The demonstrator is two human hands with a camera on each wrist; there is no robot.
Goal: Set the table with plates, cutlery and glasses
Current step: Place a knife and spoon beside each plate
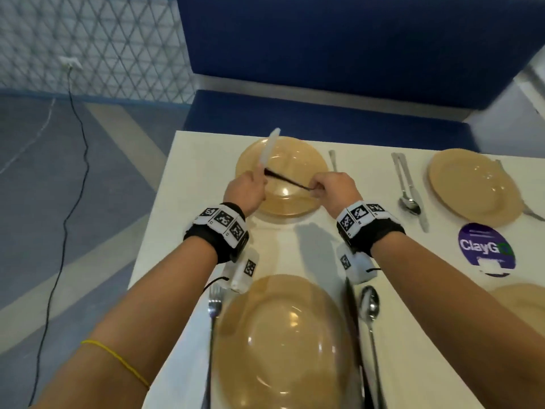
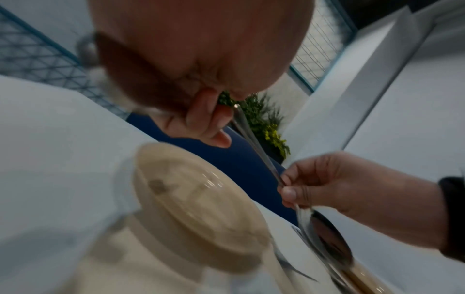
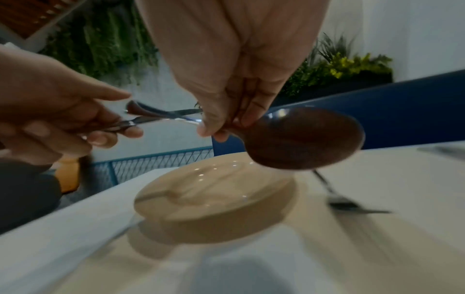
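Both hands hover over the far tan plate (image 1: 312, 163) on the white table (image 1: 298, 249). My left hand (image 1: 246, 188) grips a table knife (image 1: 269, 149) by its handle, blade pointing up and away. My right hand (image 1: 334, 190) pinches a spoon (image 1: 287, 180) at its neck; the handle reaches across to the left hand's fingers. In the right wrist view the spoon's bowl (image 3: 304, 139) hangs over the plate (image 3: 214, 197), and its handle end lies beside the left hand (image 3: 50, 111). A fork (image 1: 332, 159) lies right of this plate.
Closest to me is a plate (image 1: 283, 343) with a fork (image 1: 213, 308) to its left and a knife and spoon (image 1: 370, 302) on its right. Another plate (image 1: 472, 187) with a spoon and knife (image 1: 408, 190) sits far right. A purple round sticker (image 1: 486, 246) is on the table. A blue bench (image 1: 324, 110) lines the far edge.
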